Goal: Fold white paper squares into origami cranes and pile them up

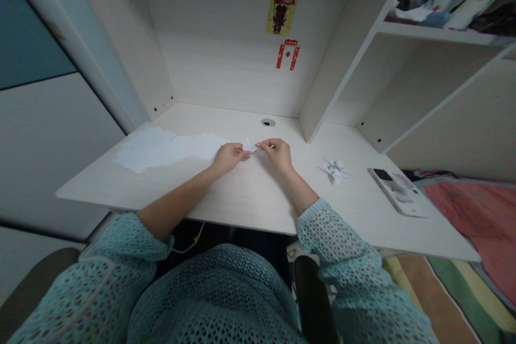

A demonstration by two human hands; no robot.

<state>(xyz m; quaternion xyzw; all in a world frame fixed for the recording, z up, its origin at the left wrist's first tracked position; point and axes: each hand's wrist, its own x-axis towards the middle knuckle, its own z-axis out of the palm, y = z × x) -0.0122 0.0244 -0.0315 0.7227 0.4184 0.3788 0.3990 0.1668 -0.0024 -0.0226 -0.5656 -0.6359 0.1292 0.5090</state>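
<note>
Over the desk (242,193), left hand (231,156) and right hand (277,151) both pinch one small folded white paper (247,145) between fingertips, each grip closed on it. White sheets (161,146) spread left of the hands. Folded paper pieces (335,171) lie to the right, phone (397,192) beyond them, near the desk's right end.

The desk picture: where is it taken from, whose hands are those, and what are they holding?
There's no robot here. One person wears a camera on their head, looking down at their own bare hands. The left hand and right hand pinch a small folded white paper between them. On the white wooden desk, white paper sheets lie to the left. To the right are small pointy white paper shapes and a flat, white, phone-like thing.
</note>
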